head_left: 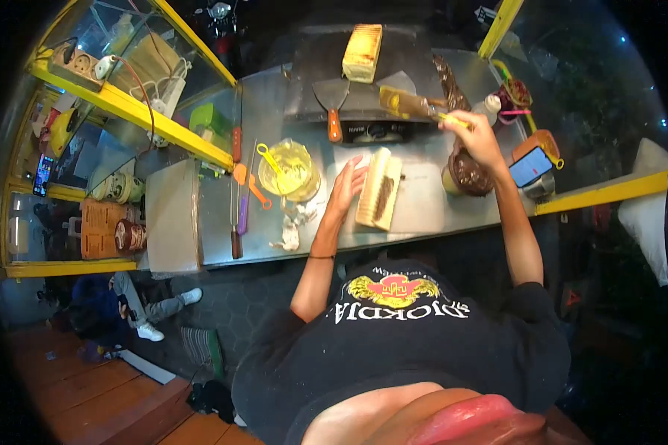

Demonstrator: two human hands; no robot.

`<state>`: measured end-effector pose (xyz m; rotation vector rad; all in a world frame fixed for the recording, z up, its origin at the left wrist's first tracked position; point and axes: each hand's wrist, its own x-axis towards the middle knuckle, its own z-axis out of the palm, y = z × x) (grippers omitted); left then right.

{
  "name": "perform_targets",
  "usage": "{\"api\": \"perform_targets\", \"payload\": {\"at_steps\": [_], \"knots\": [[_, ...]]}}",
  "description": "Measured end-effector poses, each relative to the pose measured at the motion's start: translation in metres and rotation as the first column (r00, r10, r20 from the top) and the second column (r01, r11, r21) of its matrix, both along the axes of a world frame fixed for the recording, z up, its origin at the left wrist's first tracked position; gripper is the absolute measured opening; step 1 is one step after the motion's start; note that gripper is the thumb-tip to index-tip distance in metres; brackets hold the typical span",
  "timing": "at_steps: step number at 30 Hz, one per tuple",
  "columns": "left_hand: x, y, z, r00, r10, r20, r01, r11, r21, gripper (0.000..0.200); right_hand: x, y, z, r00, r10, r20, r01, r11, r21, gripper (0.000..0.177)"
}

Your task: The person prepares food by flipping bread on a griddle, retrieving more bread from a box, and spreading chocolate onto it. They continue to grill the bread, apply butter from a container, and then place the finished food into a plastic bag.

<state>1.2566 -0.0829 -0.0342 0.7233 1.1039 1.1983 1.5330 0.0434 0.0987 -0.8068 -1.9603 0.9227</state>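
Observation:
My right hand [476, 138] is closed round the yellow handle of a spreader [404, 102], whose broad blade carries brown and yellow smears above the griddle's front edge. Below that hand is a tub of dark brown spread [467, 175]. My left hand [346, 185] rests with its fingers spread at the left side of a loaf [379, 191] on a white board [416, 194]. The loaf is opened lengthwise, and dark spread covers part of its right portion. Another loaf, browned on top [363, 52], stands on the black griddle [312, 55].
A metal scraper [334, 122] lies at the griddle's front. Left are a tub of yellow spread [295, 174], crumpled tissue [291, 228] and long knives [236, 185]. A phone [531, 167] is at right. Yellow frame bars [605, 194] border the counter. A seated person [137, 300] is lower left.

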Motion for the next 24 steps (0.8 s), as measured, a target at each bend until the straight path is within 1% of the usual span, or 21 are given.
{"api": "perform_targets", "payload": {"at_steps": [1, 2, 3, 4, 6, 7, 8, 9, 10, 11, 12, 14, 15, 16, 18, 19, 20, 21, 22, 23, 24], "knots": [[-0.003, 0.007, -0.007, 0.998, 0.069, 0.013, -0.069, 0.998, -0.006, 0.063, -0.004, 0.021, 0.011, 0.999, -0.032, 0.04, 0.037, 0.99, -0.135, 0.023], [-0.005, 0.013, -0.003, 0.998, 0.067, 0.014, -0.067, 0.998, 0.011, 0.063, -0.011, 0.039, 0.028, 0.995, -0.06, 0.082, 0.08, 0.96, -0.267, 0.023], [-0.007, 0.021, 0.001, 0.98, 0.18, 0.083, -0.182, 0.983, 0.012, 0.064, -0.018, 0.076, 0.02, 0.995, -0.066, 0.081, 0.062, 0.997, 0.043, 0.023], [-0.009, 0.028, 0.004, 0.945, 0.291, 0.152, -0.294, 0.956, 0.0, 0.064, -0.025, 0.111, 0.012, 0.994, -0.07, 0.081, 0.038, 0.938, 0.343, 0.023], [-0.013, 0.043, 0.012, 0.935, 0.295, 0.197, -0.302, 0.953, 0.007, 0.066, -0.049, 0.137, 0.038, 0.955, -0.199, 0.22, 0.161, 0.97, 0.18, 0.022], [-0.017, 0.05, 0.017, 0.924, 0.301, 0.236, -0.311, 0.951, 0.003, 0.068, -0.064, 0.151, 0.046, 0.932, -0.257, 0.255, 0.202, 0.953, 0.225, 0.024], [-0.02, 0.059, 0.023, 0.912, 0.305, 0.274, -0.318, 0.948, 0.004, 0.07, -0.074, 0.176, 0.043, 0.907, -0.299, 0.297, 0.18, 0.912, 0.368, 0.024], [-0.023, 0.068, 0.026, 0.922, 0.309, 0.232, -0.315, 0.949, -0.009, 0.068, -0.085, 0.196, 0.039, 0.89, -0.317, 0.328, 0.132, 0.867, 0.48, 0.021], [-0.026, 0.071, 0.03, 0.926, 0.27, 0.265, -0.274, 0.961, -0.021, 0.057, -0.095, 0.21, 0.031, 0.871, -0.335, 0.36, 0.076, 0.815, 0.574, 0.018], [-0.03, 0.072, 0.033, 0.945, 0.22, 0.242, -0.22, 0.975, -0.026, 0.048, -0.103, 0.221, 0.025, 0.747, -0.354, 0.563, -0.072, 0.799, 0.597, 0.016], [-0.035, 0.071, 0.037, 0.961, 0.169, 0.218, -0.166, 0.986, -0.034, 0.04, -0.111, 0.226, 0.022, 0.576, -0.376, 0.726, -0.22, 0.784, 0.58, 0.015], [-0.042, 0.066, 0.048, 0.976, 0.157, 0.149, -0.159, 0.987, 0.002, 0.037, -0.111, 0.217, 0.016, 0.582, -0.345, 0.736, -0.345, 0.715, 0.608, 0.013], [-0.045, 0.064, 0.054, 0.986, 0.146, 0.085, -0.149, 0.988, 0.03, 0.034, -0.104, 0.204, 0.03, 0.599, -0.329, 0.73, -0.317, 0.74, 0.593, 0.013], [-0.049, 0.061, 0.061, 0.986, 0.146, 0.084, -0.149, 0.989, 0.025, 0.034, -0.092, 0.183, 0.053, 0.613, -0.31, 0.727, -0.289, 0.768, 0.571, 0.014], [-0.061, 0.058, 0.071, 0.957, 0.188, -0.223, -0.171, 0.981, 0.093, 0.036, -0.051, 0.132, 0.095, 0.773, -0.237, 0.589, -0.165, 0.82, 0.548, 0.019], [-0.069, 0.06, 0.071, 0.895, 0.203, -0.396, -0.163, 0.978, 0.132, 0.039, -0.028, 0.095, 0.121, 0.784, -0.23, 0.577, -0.053, 0.901, 0.431, 0.025], [-0.071, 0.06, 0.082, 0.822, 0.23, -0.521, -0.15, 0.97, 0.19, 0.041, 0.001, 0.073, 0.13, 0.784, -0.257, 0.565, 0.048, 0.933, 0.357, 0.025], [-0.074, 0.062, 0.093, 0.805, 0.231, -0.546, -0.134, 0.968, 0.212, 0.041, 0.035, 0.056, 0.129, 0.781, -0.288, 0.554, 0.069, 0.922, 0.382, 0.026], [-0.078, 0.066, 0.099, 0.789, 0.233, -0.568, -0.118, 0.965, 0.233, 0.042, 0.064, 0.039, 0.127, 0.779, -0.246, 0.576, 0.125, 0.962, 0.241, 0.025], [-0.084, 0.072, 0.099, 0.744, 0.235, -0.625, -0.084, 0.961, 0.262, 0.041, 0.087, 0.018, 0.121, 0.843, -0.179, 0.507, 0.171, 0.983, 0.062, 0.021], [-0.087, 0.08, 0.101, 0.716, 0.242, -0.655, -0.081, 0.96, 0.267, 0.043, 0.101, -0.008, 0.116, 0.883, -0.186, 0.431, 0.309, 0.922, -0.233, 0.02]]}}
